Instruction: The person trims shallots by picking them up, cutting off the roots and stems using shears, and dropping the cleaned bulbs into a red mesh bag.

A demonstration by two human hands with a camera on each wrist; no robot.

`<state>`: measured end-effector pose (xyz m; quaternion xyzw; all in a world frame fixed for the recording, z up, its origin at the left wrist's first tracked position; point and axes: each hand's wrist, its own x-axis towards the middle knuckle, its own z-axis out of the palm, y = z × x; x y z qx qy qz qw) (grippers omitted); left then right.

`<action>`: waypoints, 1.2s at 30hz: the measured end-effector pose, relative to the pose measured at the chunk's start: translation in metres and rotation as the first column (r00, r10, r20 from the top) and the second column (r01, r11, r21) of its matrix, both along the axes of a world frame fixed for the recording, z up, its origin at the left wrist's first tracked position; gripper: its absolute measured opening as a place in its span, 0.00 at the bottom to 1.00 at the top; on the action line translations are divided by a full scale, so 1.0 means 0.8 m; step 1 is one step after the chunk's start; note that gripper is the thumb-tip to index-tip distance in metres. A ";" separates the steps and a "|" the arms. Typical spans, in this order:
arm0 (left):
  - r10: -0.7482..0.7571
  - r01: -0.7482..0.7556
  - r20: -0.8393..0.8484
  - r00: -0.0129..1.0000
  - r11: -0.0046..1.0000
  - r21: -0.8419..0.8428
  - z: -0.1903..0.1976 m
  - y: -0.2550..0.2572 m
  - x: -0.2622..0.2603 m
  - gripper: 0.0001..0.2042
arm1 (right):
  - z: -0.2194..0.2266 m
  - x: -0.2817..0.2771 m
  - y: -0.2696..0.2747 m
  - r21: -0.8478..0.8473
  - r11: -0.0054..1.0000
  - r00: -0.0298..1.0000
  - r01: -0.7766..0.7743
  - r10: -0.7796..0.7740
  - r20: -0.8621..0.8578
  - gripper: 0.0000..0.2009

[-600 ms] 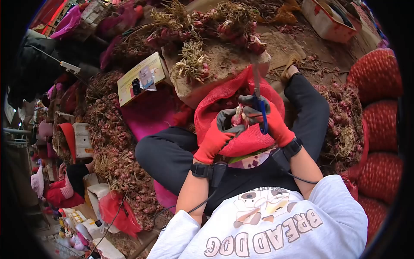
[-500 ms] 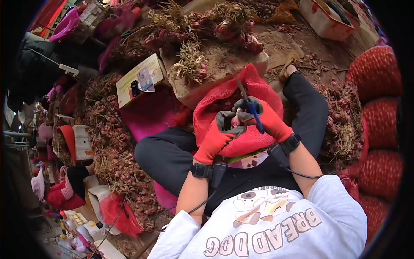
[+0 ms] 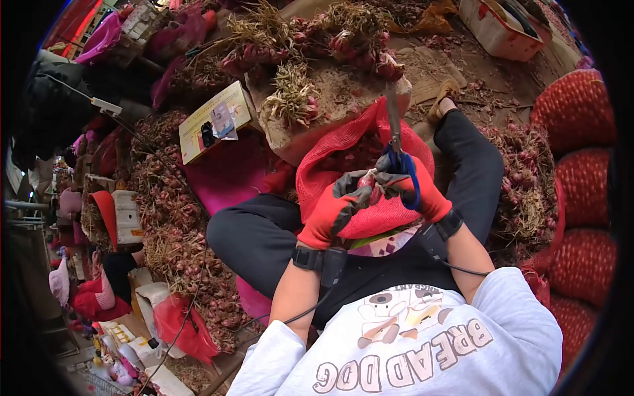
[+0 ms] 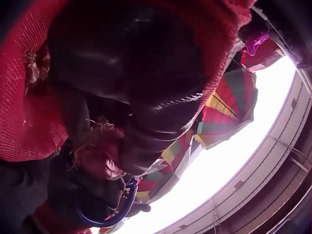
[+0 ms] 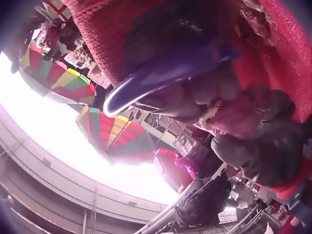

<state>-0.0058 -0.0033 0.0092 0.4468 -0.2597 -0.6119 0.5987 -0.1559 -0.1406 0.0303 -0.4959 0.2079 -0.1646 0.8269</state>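
Note:
A small red shallot sits between both gloved hands, over a red mesh bag in the person's lap. My left hand, in a red glove with dark grey fingers, grips it from the left. Scissors with blue handles are held in my right hand, their blades pointing away from the body. Right fingertips also touch the shallot's side. In the left wrist view the shallot is partly covered by dark fingers; in the right wrist view a blue handle crosses the right hand.
Just ahead, a dirty block bears bunches of dried-stalk shallots. A yellow box with small items is at its left. Shallot piles flank the legs, and filled red net sacks line the right side.
The scissors' blades have swung from pointing up-left to pointing nearly straight ahead. The right hand has shifted slightly right, and the shallot has turned between the fingers.

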 end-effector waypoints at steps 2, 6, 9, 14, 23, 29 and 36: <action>0.022 -0.024 0.096 0.995 1.000 0.014 -0.002 -0.002 -0.002 0.15 | 0.001 -0.002 0.004 -0.086 0.996 0.999 0.031 -0.027 0.046 0.10; 0.325 -0.326 0.364 0.873 0.943 -0.062 -0.029 0.000 -0.010 0.15 | 0.002 -0.004 -0.004 -0.329 0.926 0.980 0.184 -0.197 -0.006 0.09; 0.133 -0.152 0.124 0.983 0.976 0.156 -0.023 0.009 0.028 0.13 | 0.020 -0.005 -0.026 -0.233 0.947 0.970 0.220 -0.238 -0.048 0.09; 0.151 -0.136 -0.177 0.973 0.986 0.094 0.004 0.010 0.018 0.15 | -0.005 -0.009 -0.030 -0.108 0.979 0.982 0.171 -0.179 -0.066 0.13; 0.283 -0.275 0.349 0.894 0.959 -0.072 -0.009 0.002 0.006 0.23 | 0.028 0.011 0.007 -0.272 0.951 0.989 0.147 -0.148 0.016 0.13; 0.372 -0.338 0.909 0.188 0.893 -0.296 -0.021 -0.002 -0.017 0.27 | -0.023 0.032 0.036 -0.544 0.832 0.965 0.109 -0.221 -0.144 0.15; 0.300 -0.333 0.695 0.653 0.938 -0.092 -0.007 0.004 -0.026 0.27 | 0.003 0.023 0.023 -0.447 0.894 0.975 -0.007 -0.094 -0.202 0.09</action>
